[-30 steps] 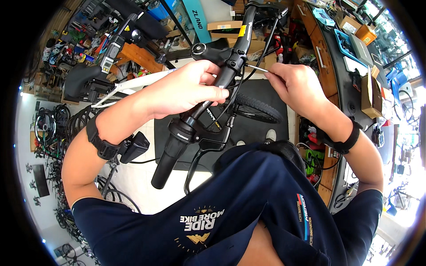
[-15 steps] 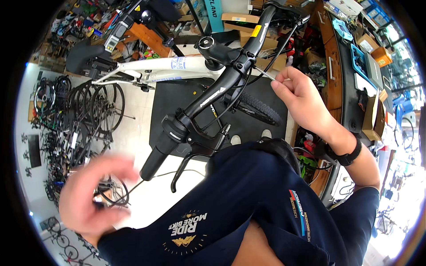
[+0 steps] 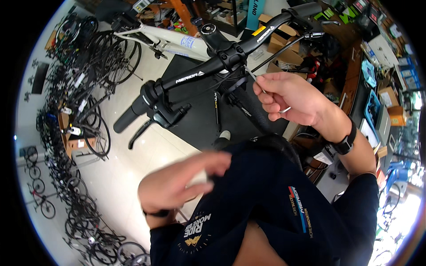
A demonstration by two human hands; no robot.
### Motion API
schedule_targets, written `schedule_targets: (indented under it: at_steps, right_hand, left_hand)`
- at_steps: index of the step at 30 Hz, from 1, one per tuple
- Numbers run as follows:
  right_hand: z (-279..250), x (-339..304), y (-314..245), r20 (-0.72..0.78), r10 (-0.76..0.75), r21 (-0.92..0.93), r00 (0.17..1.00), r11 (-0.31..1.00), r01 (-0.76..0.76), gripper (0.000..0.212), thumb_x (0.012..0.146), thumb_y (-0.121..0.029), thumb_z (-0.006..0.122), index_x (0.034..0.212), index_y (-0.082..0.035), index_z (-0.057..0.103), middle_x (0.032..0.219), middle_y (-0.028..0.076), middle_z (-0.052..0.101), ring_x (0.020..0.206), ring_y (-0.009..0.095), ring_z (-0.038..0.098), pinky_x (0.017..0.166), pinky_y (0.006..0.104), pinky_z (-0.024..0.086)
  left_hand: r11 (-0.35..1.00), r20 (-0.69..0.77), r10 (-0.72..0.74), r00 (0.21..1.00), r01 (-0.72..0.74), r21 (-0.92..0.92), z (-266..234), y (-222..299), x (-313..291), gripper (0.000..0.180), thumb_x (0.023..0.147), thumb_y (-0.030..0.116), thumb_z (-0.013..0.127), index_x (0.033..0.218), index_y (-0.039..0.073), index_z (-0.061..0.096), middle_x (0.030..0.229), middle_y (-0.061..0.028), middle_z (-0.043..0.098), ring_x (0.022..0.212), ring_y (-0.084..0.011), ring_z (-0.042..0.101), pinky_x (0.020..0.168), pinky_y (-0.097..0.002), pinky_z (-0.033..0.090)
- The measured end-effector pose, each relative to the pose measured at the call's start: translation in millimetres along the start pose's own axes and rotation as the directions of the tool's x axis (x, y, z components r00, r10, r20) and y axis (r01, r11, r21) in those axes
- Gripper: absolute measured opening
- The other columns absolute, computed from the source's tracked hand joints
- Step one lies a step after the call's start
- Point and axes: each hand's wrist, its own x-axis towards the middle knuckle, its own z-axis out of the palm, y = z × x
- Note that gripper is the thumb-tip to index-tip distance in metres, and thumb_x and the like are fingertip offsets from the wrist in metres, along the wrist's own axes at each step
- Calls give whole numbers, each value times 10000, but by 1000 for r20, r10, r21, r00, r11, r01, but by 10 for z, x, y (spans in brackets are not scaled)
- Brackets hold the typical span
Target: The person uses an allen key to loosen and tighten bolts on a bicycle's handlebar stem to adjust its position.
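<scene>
A thin metal hex key (image 3: 250,73) is pinched in my right hand (image 3: 290,95). Its tip reaches the front of the black stem (image 3: 230,54), though whether it sits in a bolt is unclear. The key's bent end shows below my curled fingers. My left hand (image 3: 179,181), smeared by motion, hovers before my shirt with thumb and fingers apart, holding nothing I can see. The black handlebar (image 3: 191,76) runs across the white bike frame (image 3: 184,41). On its left end are a black grip (image 3: 128,119) and a brake lever (image 3: 141,132).
Under the front tyre (image 3: 255,117) lies a dark mat (image 3: 186,126) on a pale floor. Many bicycles (image 3: 80,190) line the left side. Cardboard boxes (image 3: 282,46) stand beyond the handlebar. A cluttered workbench (image 3: 361,99) runs along the right.
My left hand has moved right, from beside the left grip to in front of my shirt. The handlebar appears turned and shifted in view. My right hand still has the hex key at the stem.
</scene>
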Motion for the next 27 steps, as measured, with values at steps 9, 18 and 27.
schedule_targets:
  at_steps: [9,18,27]
  right_hand:
    - [-36,106,37,194,25,249,981,966,-74,147,975,-177,593,944,-34,593,737,-12,517,590,61,468,515,220,397]
    - [-94,102,74,128,-64,172,990,984,42,252,1018,-258,529,948,-33,619,773,-9,585,648,91,552,634,265,495]
    - [-73,-132,51,53,-64,-125,997,990,70,286,988,-294,570,989,-13,623,882,46,652,735,156,631,667,298,523]
  left_hand:
    - [718,-638,-77,766,-402,-569,244,-489,1337,378,1030,269,484,1264,-18,560,1152,-99,631,1087,-176,597,971,-337,463]
    - [522,-516,-21,856,-431,-736,112,-460,1576,383,1021,241,479,1270,-40,556,901,-27,590,877,-153,582,822,-314,492]
    - [434,-547,-248,799,-413,-801,139,-524,1639,267,962,281,620,1066,36,643,912,-37,641,865,-149,593,781,-312,486]
